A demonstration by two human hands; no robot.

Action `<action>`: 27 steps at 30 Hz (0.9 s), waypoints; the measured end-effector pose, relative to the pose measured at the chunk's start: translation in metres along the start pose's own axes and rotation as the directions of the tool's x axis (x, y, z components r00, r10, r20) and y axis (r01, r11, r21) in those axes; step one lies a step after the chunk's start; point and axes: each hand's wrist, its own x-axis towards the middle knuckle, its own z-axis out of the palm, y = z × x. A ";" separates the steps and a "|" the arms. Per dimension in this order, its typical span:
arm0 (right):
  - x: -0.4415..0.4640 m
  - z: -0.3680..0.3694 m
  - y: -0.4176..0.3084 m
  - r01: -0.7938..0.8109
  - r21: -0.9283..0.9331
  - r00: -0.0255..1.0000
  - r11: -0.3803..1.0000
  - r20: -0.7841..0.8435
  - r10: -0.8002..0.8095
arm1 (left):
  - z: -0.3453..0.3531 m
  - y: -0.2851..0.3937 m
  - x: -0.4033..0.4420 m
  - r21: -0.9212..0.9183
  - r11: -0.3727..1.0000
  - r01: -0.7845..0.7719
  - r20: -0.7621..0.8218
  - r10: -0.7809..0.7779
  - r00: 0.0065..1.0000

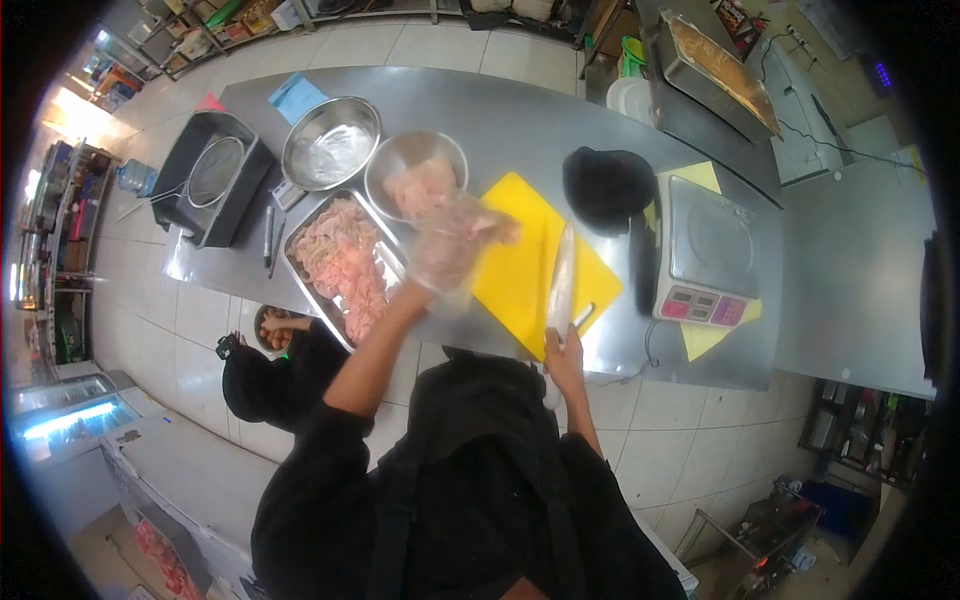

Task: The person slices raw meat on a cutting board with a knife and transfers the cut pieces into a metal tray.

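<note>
My left hand (445, 250), in a clear plastic glove and blurred, is between the metal bowl of raw meat (415, 185) and the yellow cutting board (530, 255). A piece of raw meat (497, 228) shows at its fingers, over the board's left side. Fingers of my right hand (564, 358) are wrapped round the handle of a large knife (563, 275), whose blade lies along the board and points away from me. Pale raw meat strips (340, 255) fill much of a metal tray (392, 262) on the left.
An empty-looking steel bowl (332, 143), a grey bin with a strainer (213, 175), a black cloth-like item (607, 188) and a scale (708, 250) stand on the steel table (490, 110). Another person (280, 375) crouches at lower left, one hand in a bowl.
</note>
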 end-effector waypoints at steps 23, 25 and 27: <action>-0.002 -0.003 -0.005 -0.004 -0.569 1.000 0.822 0.005 0.008 | 0.072 -0.163 -0.058 -0.220 0.941 0.255 -0.317 -0.317 0.894; -0.003 -0.004 -0.010 -0.021 -0.594 0.999 0.804 0.014 0.037 | 0.076 -0.143 -0.061 -0.512 0.770 0.382 -0.223 -0.548 0.806; -0.002 -0.004 -0.006 -0.023 -0.578 0.999 0.816 0.009 0.035 | 0.079 -0.139 -0.061 -0.607 0.714 0.349 -0.226 -0.577 0.785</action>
